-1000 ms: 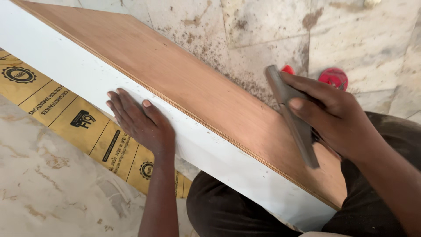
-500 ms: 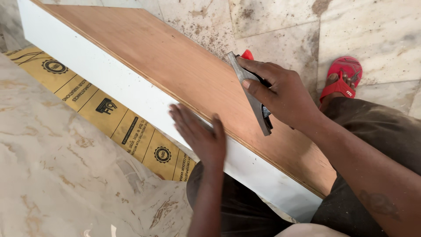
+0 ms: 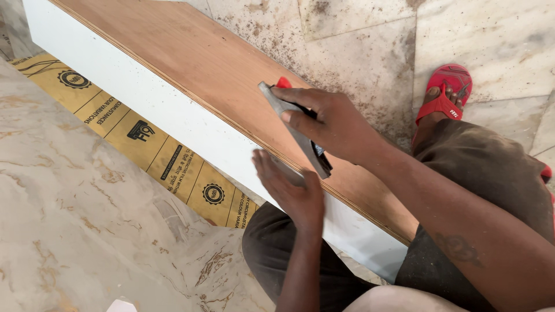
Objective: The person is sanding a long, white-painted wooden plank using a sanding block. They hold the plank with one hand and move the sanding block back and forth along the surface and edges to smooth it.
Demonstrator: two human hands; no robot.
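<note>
A right hand (image 3: 341,127) is clenched around a grey flat tool (image 3: 295,132), resting on a long plywood board (image 3: 191,63) running ten to four o'clock. The left hand (image 3: 289,188), fingers flat and holding nothing, presses the board's white edge, just at seven o'clock of the tool. Marble floor (image 3: 358,40) beneath.

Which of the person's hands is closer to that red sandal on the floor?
Right. The right hand, gripping a grey hand tool over the wooden board, is nearer the red sandal. The left hand presses the board's white edge, farther away.
</note>
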